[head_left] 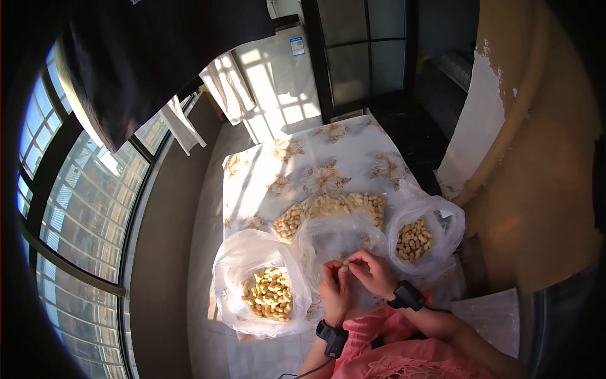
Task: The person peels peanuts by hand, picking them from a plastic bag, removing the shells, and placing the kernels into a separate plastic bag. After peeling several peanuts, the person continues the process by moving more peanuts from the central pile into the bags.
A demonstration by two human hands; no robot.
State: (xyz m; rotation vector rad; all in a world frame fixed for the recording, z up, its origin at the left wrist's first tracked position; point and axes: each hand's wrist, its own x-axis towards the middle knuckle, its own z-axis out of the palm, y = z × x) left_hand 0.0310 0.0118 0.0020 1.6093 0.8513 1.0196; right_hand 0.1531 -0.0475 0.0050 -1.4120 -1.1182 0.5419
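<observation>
Sunlit floral tablecloth (pixel 328 158) covers the table. Just above the near rim of the middle plastic bag (pixel 334 237), the left hand (pixel 333 289) and right hand (pixel 374 273) meet, both pinching one peanut (pixel 344 268) at the fingertips. Left of that bag sits a large peanut bag (pixel 268 294) and right of it a smaller peanut bag (pixel 415 240). Behind it is an unshelled peanut pile (pixel 334 207).

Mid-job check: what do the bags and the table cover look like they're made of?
Bags: thin clear plastic film, glossy and crinkled; the peanuts show through the walls. Table cover: a smooth pale sheet printed with brown flowers, either cloth or vinyl; the look leaves it open.
</observation>
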